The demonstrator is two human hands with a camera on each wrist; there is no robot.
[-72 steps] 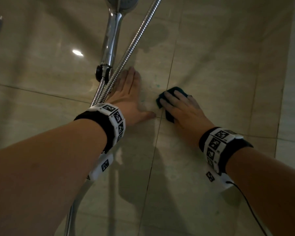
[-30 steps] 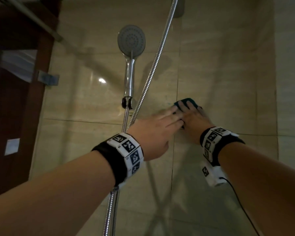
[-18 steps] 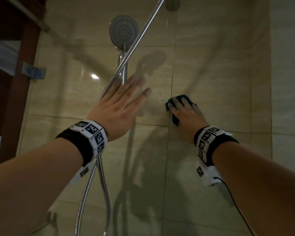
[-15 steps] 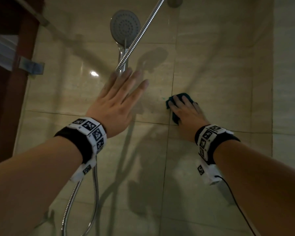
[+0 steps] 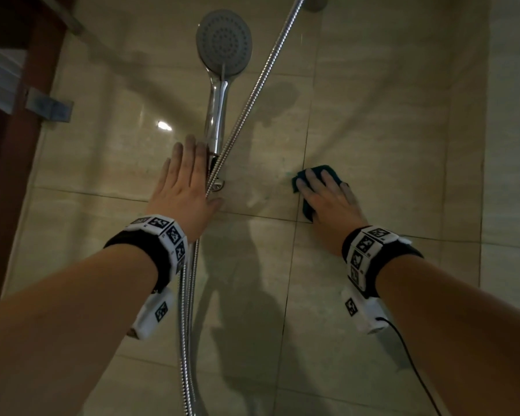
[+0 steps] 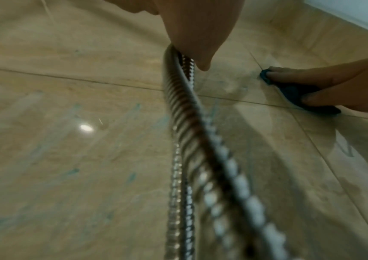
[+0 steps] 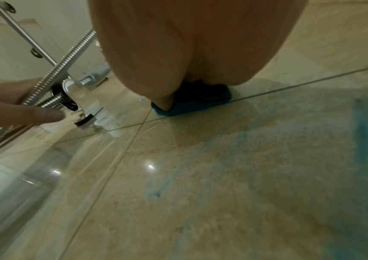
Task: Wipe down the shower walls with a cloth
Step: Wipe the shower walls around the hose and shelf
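Observation:
A dark teal cloth (image 5: 327, 170) lies flat on the beige tiled shower wall (image 5: 379, 115), just right of a vertical grout line. My right hand (image 5: 327, 199) presses it to the tile with flat fingers; in the left wrist view the thumb rests on the cloth (image 6: 294, 91) too. In the right wrist view the cloth (image 7: 192, 105) pokes out under my palm. My left hand (image 5: 186, 181) lies flat with straight fingers beside the shower holder, and the metal hose (image 5: 252, 94) runs under its thumb side.
A chrome shower head (image 5: 224, 40) hangs in its wall bracket (image 5: 218, 185) between my hands. The hose (image 6: 185, 114) loops down below my left wrist. A glass panel clamp (image 5: 48, 108) and a dark wooden frame (image 5: 9, 151) stand at the left. Faint teal streaks mark the tiles (image 7: 245, 158).
My left hand has dropped from in front of the hose onto the wall beside the holder, and the hose has shifted with it. My right hand stays on the cloth at the grout line.

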